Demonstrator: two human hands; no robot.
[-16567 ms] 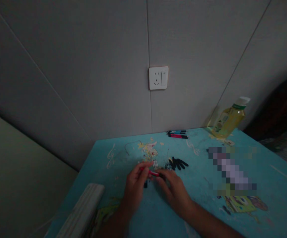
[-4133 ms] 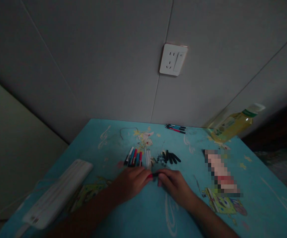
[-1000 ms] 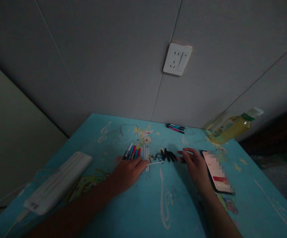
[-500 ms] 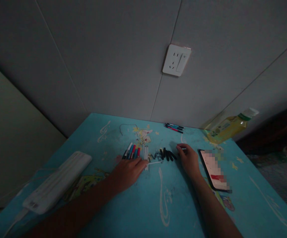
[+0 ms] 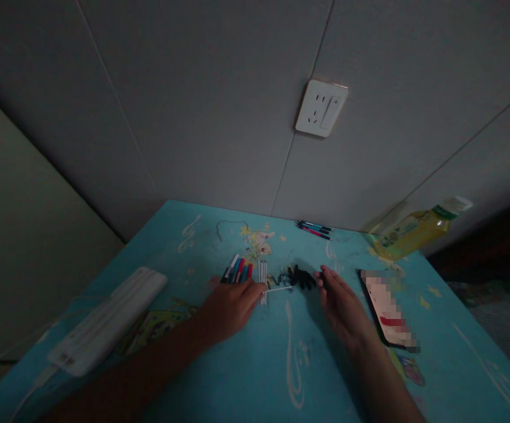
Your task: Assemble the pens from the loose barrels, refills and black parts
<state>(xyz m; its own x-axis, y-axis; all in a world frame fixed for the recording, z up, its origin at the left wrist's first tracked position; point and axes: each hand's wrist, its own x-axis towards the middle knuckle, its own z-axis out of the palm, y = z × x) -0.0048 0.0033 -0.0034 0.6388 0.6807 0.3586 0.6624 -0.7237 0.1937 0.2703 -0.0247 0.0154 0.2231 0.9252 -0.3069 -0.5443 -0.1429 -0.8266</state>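
Observation:
My left hand [image 5: 232, 308] is closed, its fingertips pinching a thin white pen refill [image 5: 281, 288] that points to the right. Just beyond it lie several pen barrels [image 5: 237, 270] with white, blue and red ends, partly hidden by the fingers. Beside them several more white refills [image 5: 262, 273] rest in a row. Tiny dark parts [image 5: 280, 278], too small to name, are scattered between the refills and a cluster of short black tubes [image 5: 301, 277]. My right hand [image 5: 341, 302] is closed right of that cluster, with a small black tube [image 5: 323, 277] between thumb and fingers.
Several dark pens [image 5: 314, 229] lie near the wall. A phone [image 5: 389, 311] is to the right, and a bottle of yellow liquid [image 5: 418, 234] stands at the back right corner. A white power strip [image 5: 107, 320] with a cable lies left. A socket [image 5: 322, 108] is on the wall.
My right hand has turned, and a small black tube now shows in its fingers. The left hand still holds the refill. The whole view has shifted slightly.

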